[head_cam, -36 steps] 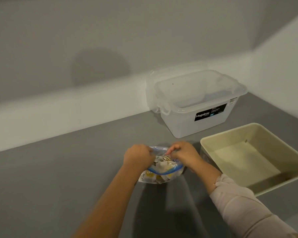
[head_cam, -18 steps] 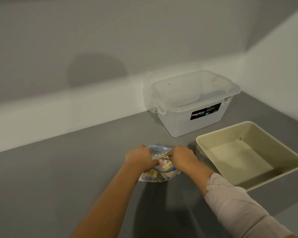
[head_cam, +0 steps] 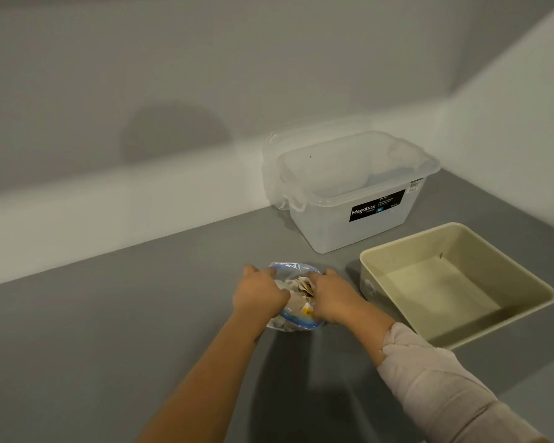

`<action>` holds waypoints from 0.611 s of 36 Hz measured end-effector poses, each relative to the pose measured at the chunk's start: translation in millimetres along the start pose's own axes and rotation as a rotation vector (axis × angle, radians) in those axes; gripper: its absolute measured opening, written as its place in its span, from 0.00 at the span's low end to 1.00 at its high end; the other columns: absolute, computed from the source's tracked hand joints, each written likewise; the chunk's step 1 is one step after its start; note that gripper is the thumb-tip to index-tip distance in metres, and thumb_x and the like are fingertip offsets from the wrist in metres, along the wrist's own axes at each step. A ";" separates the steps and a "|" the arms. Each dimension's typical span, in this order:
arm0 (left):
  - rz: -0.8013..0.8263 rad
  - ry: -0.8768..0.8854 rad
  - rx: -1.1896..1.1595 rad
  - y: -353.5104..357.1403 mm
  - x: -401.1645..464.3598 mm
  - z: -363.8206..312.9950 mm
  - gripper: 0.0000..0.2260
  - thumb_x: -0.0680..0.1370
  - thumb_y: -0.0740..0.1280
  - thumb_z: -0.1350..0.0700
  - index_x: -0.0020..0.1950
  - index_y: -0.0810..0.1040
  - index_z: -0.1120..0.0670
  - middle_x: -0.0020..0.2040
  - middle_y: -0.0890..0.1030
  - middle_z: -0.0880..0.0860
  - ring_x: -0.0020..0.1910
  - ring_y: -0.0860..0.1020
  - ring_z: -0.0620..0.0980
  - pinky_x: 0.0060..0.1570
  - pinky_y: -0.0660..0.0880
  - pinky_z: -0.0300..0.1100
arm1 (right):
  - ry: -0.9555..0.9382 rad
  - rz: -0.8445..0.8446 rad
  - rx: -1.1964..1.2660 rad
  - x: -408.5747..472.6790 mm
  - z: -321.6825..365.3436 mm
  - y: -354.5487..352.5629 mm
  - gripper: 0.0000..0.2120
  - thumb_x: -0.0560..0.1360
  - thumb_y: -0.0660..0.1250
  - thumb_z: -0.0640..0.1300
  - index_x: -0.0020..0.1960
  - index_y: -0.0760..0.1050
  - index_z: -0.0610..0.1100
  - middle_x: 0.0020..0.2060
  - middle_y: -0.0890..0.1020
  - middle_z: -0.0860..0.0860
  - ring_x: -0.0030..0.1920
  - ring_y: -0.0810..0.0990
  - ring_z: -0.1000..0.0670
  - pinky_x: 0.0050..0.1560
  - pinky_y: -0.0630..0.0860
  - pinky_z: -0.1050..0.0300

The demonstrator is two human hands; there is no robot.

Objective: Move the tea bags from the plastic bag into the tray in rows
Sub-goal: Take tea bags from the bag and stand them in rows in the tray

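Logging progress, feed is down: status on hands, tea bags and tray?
Left hand and right hand both grip the plastic bag mouth. Tea bags inside bag. Tray holds none, nothing blocking.

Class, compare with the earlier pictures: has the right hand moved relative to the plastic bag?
Yes. The right hand has come left, deeper into the mouth of the plastic bag, towards the left hand; the bag stays beside the tray.

Dim, soft shadows, wide-angle edge distortion
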State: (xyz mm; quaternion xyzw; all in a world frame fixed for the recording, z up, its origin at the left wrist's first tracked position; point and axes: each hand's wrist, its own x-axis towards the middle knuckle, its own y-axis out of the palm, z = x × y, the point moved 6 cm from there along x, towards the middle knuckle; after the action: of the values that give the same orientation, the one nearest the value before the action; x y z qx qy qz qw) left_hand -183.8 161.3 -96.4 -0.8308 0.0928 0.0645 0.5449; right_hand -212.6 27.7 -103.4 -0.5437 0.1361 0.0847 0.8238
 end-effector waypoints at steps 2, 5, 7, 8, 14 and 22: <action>-0.060 -0.021 -0.002 0.8 -3.6 -0.4 0.27 0.74 0.67 0.50 0.72 0.66 0.49 0.66 0.65 0.53 0.60 0.73 0.53 0.54 0.74 0.44 | 0.009 -0.025 0.013 0.4 -0.7 -0.5 0.34 0.68 0.74 0.41 0.70 0.65 0.49 0.59 0.70 0.45 0.58 0.76 0.44 0.56 0.73 0.56; -0.085 -0.012 0.025 4.2 -7.8 -3.7 0.28 0.74 0.68 0.48 0.72 0.64 0.49 0.65 0.64 0.53 0.62 0.70 0.53 0.55 0.73 0.45 | 0.016 -0.087 0.006 1.8 -2.3 -4.1 0.28 0.71 0.71 0.43 0.69 0.68 0.50 0.58 0.73 0.45 0.57 0.77 0.43 0.55 0.74 0.55; -0.080 -0.011 0.036 5.4 -9.0 -4.8 0.30 0.73 0.68 0.47 0.72 0.62 0.50 0.66 0.63 0.53 0.63 0.68 0.53 0.57 0.72 0.45 | 0.025 -0.114 -0.002 2.3 -4.5 -5.5 0.26 0.72 0.70 0.43 0.68 0.70 0.50 0.57 0.75 0.44 0.57 0.77 0.43 0.54 0.75 0.54; -0.073 -0.007 0.041 5.9 -8.7 -5.1 0.31 0.73 0.69 0.48 0.73 0.62 0.49 0.66 0.62 0.53 0.63 0.68 0.53 0.57 0.72 0.45 | 0.031 -0.119 0.000 2.5 -5.8 -5.5 0.25 0.72 0.70 0.43 0.68 0.70 0.50 0.57 0.75 0.44 0.57 0.77 0.43 0.55 0.76 0.53; 0.011 0.027 0.133 6.6 -5.2 1.4 0.42 0.66 0.76 0.47 0.73 0.56 0.43 0.65 0.60 0.53 0.63 0.66 0.53 0.56 0.73 0.45 | 0.088 -0.083 0.031 3.4 -17.4 -9.0 0.29 0.71 0.72 0.45 0.70 0.67 0.52 0.61 0.69 0.45 0.59 0.76 0.43 0.58 0.75 0.54; 0.038 0.133 0.147 8.3 -4.4 -1.9 0.44 0.66 0.76 0.48 0.74 0.55 0.45 0.68 0.57 0.55 0.65 0.65 0.56 0.61 0.72 0.47 | 0.098 -0.074 -0.003 5.5 -20.3 -9.5 0.34 0.68 0.74 0.52 0.70 0.65 0.51 0.62 0.66 0.46 0.61 0.74 0.44 0.58 0.74 0.53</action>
State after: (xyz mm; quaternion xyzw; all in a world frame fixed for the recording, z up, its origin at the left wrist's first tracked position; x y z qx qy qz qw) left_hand -190.0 156.7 -102.1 -0.7890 0.1491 0.0126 0.5959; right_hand -207.3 5.2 -104.4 -0.5532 0.1562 0.0278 0.8178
